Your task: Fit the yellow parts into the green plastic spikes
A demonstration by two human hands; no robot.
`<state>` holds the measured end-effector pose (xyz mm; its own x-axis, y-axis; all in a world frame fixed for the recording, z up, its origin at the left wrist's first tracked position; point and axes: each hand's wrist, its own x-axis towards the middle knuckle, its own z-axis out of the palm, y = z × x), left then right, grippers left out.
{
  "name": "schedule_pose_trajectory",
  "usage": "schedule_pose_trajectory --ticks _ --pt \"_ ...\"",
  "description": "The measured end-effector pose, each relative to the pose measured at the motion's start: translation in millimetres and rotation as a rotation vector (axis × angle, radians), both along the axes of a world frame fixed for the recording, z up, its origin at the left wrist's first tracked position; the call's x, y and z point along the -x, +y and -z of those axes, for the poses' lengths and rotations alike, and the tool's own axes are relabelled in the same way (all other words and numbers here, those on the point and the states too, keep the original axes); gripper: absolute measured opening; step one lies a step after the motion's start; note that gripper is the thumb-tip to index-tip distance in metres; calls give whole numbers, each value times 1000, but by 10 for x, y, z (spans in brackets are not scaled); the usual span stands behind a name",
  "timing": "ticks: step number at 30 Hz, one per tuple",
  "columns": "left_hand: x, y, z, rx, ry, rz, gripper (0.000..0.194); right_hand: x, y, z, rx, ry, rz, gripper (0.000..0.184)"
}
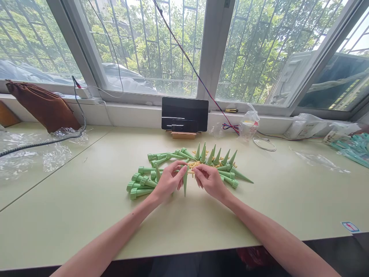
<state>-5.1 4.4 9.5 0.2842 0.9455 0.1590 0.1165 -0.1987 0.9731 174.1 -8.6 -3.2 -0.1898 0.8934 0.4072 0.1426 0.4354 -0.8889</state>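
Observation:
My left hand (pixel 170 177) is closed on a green plastic spike (pixel 185 184), a hollow cone whose point hangs down toward the table. Across from it, the fingers of my right hand (pixel 210 180) pinch a small yellow stick-like piece (pixel 191 172) that meets the spike's upper end. More green spikes (pixel 140 186) with ribbed caps lie heaped to the left. Behind my hands, several green cones (pixel 210 156) stand point up in a row. Loose yellow pieces (pixel 198 164) are scattered between them, partly hidden by my fingers.
A black tablet (pixel 185 111) leans in a cardboard stand (pixel 183 135) by the window. To the left are a brown pouch (pixel 43 105), clear plastic wrap (pixel 57 154) and a braided cable (pixel 43 143). Plastic bags (pixel 249 122) and a coiled white cable (pixel 264 144) lie to the right.

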Motion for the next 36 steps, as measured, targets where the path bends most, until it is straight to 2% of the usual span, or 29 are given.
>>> schedule_pose_trajectory --ticks 7,14,26,36 --pt "-3 0 -12 13 -19 -18 37 3 20 62 -3 16 9 32" --pt "-25 -9 -49 23 -47 -41 33 17 9 44 -25 53 -3 28" --pt "-12 6 46 12 -15 -12 36 0 17 94 -1 14 5 33" --pt "-23 10 23 9 -36 -37 33 11 9 69 -69 32 -31 22"
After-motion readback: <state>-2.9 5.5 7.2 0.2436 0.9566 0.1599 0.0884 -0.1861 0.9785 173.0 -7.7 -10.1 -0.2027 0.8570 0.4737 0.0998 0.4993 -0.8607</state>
